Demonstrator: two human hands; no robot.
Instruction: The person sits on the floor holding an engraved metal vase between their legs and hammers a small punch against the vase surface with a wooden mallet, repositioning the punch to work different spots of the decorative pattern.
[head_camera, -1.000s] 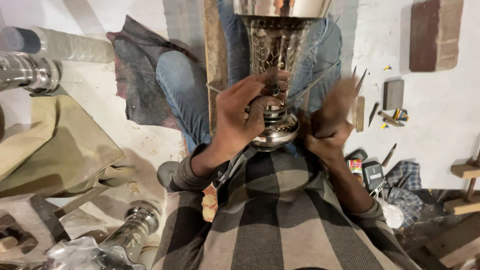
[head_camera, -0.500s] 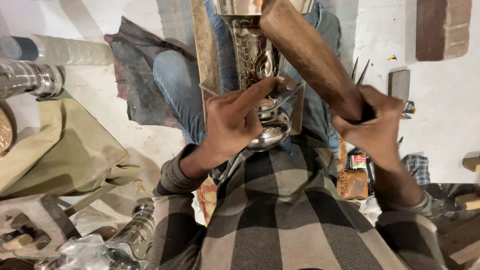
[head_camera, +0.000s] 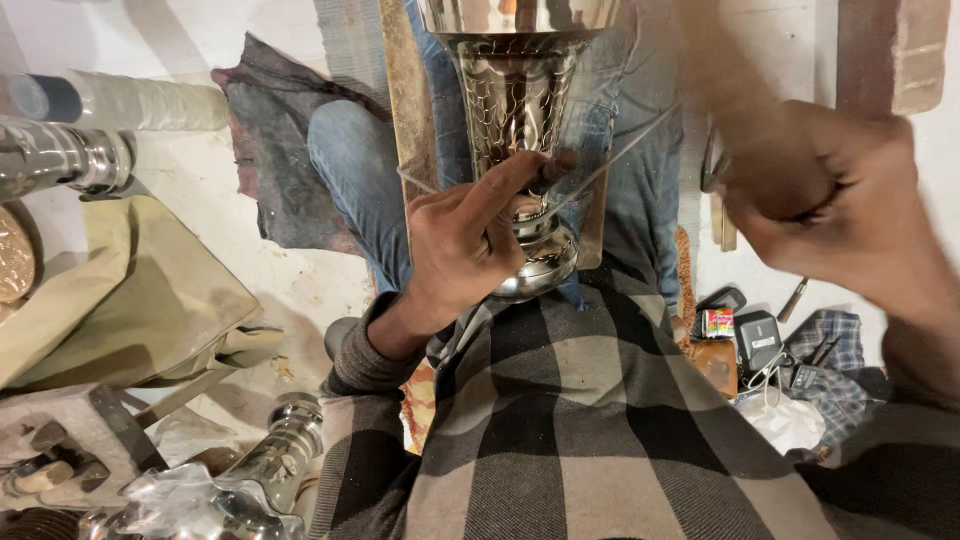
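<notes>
A shiny metal vase (head_camera: 515, 110) with a cut pattern lies between the person's knees, its round foot against the checked shirt (head_camera: 600, 420). It looks hard, smooth and slippery, and likely heavy; the thin neck above the foot looks like the best place to hold it. The left hand (head_camera: 455, 250) sits there, its grip pinching a small dark tool against the neck. The right hand (head_camera: 830, 205) is blurred, raised to the side, its grip clenched on a brown wooden handle (head_camera: 720, 90). More metal pieces (head_camera: 60, 160) lie on the floor nearby.
</notes>
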